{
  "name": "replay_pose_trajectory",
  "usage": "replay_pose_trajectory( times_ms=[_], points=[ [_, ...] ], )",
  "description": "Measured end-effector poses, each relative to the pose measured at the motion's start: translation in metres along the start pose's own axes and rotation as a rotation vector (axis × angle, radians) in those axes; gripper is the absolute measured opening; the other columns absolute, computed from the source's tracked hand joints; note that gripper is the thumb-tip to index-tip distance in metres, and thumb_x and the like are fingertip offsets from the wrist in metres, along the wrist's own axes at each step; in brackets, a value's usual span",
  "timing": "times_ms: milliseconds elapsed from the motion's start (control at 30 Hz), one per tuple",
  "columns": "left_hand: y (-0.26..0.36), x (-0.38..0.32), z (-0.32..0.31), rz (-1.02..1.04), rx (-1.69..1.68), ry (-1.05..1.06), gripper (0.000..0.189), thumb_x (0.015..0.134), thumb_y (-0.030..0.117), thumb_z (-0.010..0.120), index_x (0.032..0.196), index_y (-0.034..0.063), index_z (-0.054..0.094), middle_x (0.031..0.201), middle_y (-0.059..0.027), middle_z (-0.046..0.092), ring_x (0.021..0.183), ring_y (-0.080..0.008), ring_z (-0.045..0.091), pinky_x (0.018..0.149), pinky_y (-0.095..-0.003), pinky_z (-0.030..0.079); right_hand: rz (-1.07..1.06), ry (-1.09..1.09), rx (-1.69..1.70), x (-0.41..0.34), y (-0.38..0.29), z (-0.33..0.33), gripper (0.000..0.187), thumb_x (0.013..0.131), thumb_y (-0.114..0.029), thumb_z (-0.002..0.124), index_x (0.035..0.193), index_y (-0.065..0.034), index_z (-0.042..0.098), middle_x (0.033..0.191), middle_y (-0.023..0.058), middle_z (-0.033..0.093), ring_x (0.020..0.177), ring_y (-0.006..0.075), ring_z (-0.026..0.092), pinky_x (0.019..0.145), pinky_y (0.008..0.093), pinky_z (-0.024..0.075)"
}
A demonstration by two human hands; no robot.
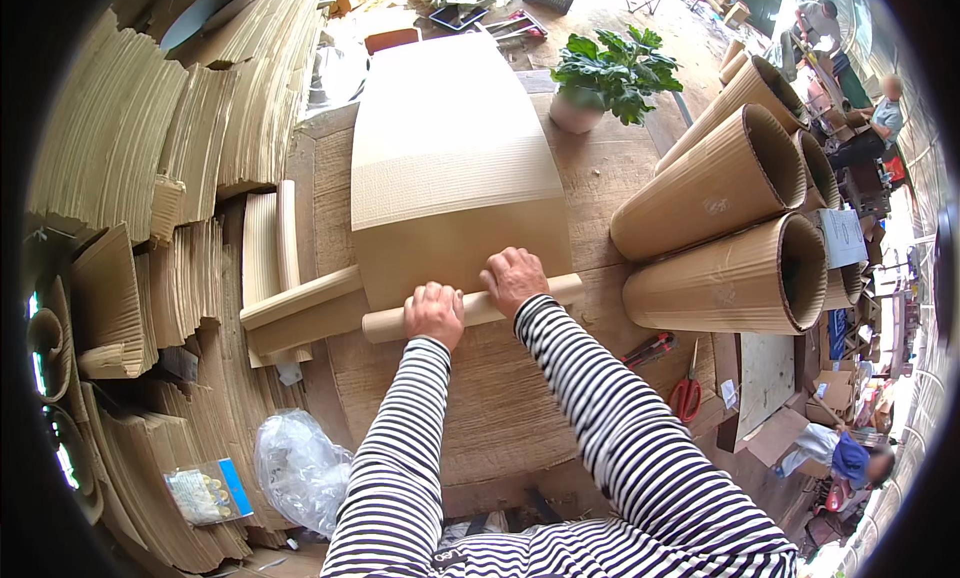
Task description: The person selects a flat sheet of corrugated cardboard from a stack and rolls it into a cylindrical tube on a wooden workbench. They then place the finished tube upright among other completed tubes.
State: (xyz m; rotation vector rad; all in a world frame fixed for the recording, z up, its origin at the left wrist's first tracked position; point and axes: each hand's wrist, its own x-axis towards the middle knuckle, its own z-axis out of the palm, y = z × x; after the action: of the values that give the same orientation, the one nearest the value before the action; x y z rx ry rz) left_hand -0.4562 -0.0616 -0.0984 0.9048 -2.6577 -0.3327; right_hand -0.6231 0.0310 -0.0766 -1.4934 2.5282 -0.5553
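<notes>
My left hand [435, 313] and my right hand [516, 279] both grip a cardboard tube [382, 326] lying crosswise near the lower edge of a corrugated cardboard sheet [465, 173]. The sheet stretches away over the wooden table [510, 398] and is very bright at its far part. My left hand is on the tube's left half, my right hand right of its middle. Whether the sheet's near edge is wrapped on the tube is hidden. Left of the sheet, partly rolled cardboard pieces [300, 296] overlap. Fingertips of both hands are hidden behind the tube.
Tall cardboard stacks [112, 127] line the left. Several large corrugated tubes [712, 278] lie at the right, near a potted plant [577, 109]. Red-handled scissors [686, 398] and a utility knife [649, 349] are nearer. A plastic bag [300, 465] sits lower left. Other people are farther right.
</notes>
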Motion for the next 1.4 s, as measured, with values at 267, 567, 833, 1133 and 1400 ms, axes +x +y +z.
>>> replay_pose_trajectory(
  times_ms=[267, 567, 833, 1133, 1400],
  points=[
    [-0.004, 0.034, -0.004, -0.062, 0.067, -0.075, 0.026, 0.098, 0.036, 0.058, 0.091, 0.0124, 0.065, 0.096, -0.0089, 0.063, 0.097, -0.0288, 0.062, 0.085, -0.047, 0.051, -0.217, -0.287, -0.284, -0.016, -0.016, -0.024, 0.059, 0.078, -0.025, 0.073, 0.133, -0.0135, 0.056, 0.127, 0.0053, 0.059, 0.12, 0.0241, 0.054, 0.104, 0.0426, 0.0374],
    [0.095, -0.229, -0.087, 0.099, -0.063, -0.19, 0.06, 0.082, 0.038, 0.075, 0.129, 0.004, 0.058, 0.127, -0.015, 0.055, 0.123, -0.0331, 0.049, 0.108, -0.0532, 0.035, -0.372, -0.132, -0.124, -0.262, -0.019, -0.039, 0.04, 0.083, -0.023, 0.064, 0.121, -0.0089, 0.061, 0.111, 0.0089, 0.062, 0.103, 0.0278, 0.059, 0.091, 0.0467, 0.042],
    [0.088, -0.238, -0.06, 0.129, -0.125, -0.214, 0.029, 0.084, 0.038, 0.073, 0.093, 0.0117, 0.065, 0.1, -0.0082, 0.06, 0.097, -0.0285, 0.059, 0.085, -0.0448, 0.046, -0.195, -0.116, -0.128, -0.314, -0.025, -0.037, 0.07, 0.077, -0.046, 0.075, 0.133, -0.0084, 0.057, 0.129, 0.0091, 0.058, 0.129, 0.028, 0.049, 0.114, 0.0591, 0.028],
    [0.064, -0.199, -0.038, 0.098, -0.037, 0.098, 0.031, 0.087, 0.025, 0.067, 0.114, 0.0107, 0.065, 0.116, -0.012, 0.061, 0.11, -0.0327, 0.057, 0.099, -0.049, 0.044, -0.121, -0.125, -0.126, -0.191, -0.001, -0.01, 0.04, 0.091, -0.051, 0.06, 0.101, -0.0153, 0.075, 0.112, 0.01, 0.066, 0.115, 0.0299, 0.057, 0.115, 0.0657, 0.0245],
    [0.044, -0.166, -0.037, -0.127, -0.135, -0.129, 0.023, 0.094, 0.028, 0.064, 0.109, 0.011, 0.058, 0.107, -0.0104, 0.059, 0.104, -0.0305, 0.058, 0.088, -0.0457, 0.047, -0.084, 0.011, -0.11, -0.207, -0.029, -0.005, 0.027, 0.093, -0.039, 0.064, 0.103, -0.014, 0.066, 0.106, 0.0069, 0.062, 0.107, 0.0284, 0.057, 0.114, 0.0541, 0.0317]
  ],
)
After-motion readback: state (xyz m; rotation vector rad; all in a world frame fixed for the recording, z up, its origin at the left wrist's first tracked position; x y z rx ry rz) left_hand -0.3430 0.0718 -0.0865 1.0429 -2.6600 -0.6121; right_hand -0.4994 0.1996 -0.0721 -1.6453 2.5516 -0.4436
